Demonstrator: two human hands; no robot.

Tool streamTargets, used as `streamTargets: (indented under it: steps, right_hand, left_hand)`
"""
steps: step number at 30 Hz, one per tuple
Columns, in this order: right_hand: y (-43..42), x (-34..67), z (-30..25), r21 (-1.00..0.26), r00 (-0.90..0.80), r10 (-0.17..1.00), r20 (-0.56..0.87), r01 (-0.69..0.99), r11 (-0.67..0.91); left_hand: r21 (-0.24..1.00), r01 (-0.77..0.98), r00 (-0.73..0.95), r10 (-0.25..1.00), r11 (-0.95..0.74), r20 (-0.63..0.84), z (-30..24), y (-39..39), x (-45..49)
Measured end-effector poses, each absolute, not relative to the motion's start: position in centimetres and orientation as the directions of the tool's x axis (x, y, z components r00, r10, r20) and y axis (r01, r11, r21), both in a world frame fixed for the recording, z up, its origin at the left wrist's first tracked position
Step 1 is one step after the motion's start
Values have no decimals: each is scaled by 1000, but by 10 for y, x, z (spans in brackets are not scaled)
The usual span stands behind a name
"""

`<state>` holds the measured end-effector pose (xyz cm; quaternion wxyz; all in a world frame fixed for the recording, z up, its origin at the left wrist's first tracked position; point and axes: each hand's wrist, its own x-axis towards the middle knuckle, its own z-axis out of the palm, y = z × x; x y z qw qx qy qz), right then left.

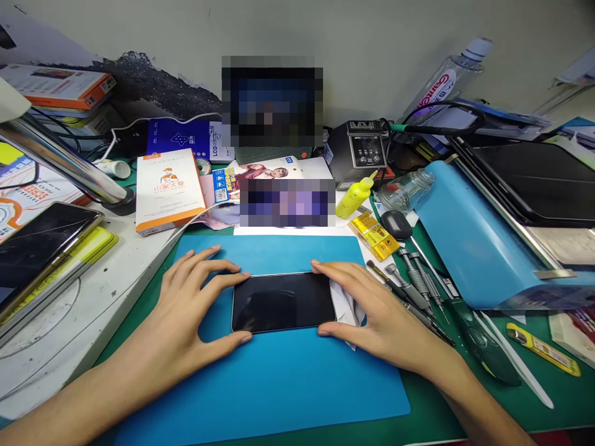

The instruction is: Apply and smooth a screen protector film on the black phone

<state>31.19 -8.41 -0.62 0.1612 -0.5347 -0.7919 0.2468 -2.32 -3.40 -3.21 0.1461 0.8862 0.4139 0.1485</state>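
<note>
A black smartphone (282, 301) lies screen up and sideways on a blue work mat (288, 378). My left hand (195, 313) grips its left end, index finger on the far corner and thumb at the near corner. My right hand (372, 310) grips the right end the same way, with a white wipe (344, 305) tucked under the palm beside the phone. Both hands rest on the mat.
Screwdrivers and tweezers (413, 288) lie right of the mat, with yellow packets (374, 234), a yellow squeeze bottle (356, 195) and a blue roll (469, 248). An orange-and-white box (168, 189) stands behind; another phone (39, 244) lies far left. A soldering station (362, 152) is at the back.
</note>
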Motion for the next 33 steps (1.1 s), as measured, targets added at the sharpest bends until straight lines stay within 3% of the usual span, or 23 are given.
streamTargets:
  steps: [23, 33]
  right_hand:
    - [-81, 314, -7, -521, -412, 911, -14, 781, 345]
    - [-82, 314, -5, -492, -442, 897, -7, 782, 382]
  left_hand:
    - [355, 706, 624, 775, -613, 97, -27, -36, -22]
    - [333, 662, 656, 734, -671, 175, -19, -26, -26]
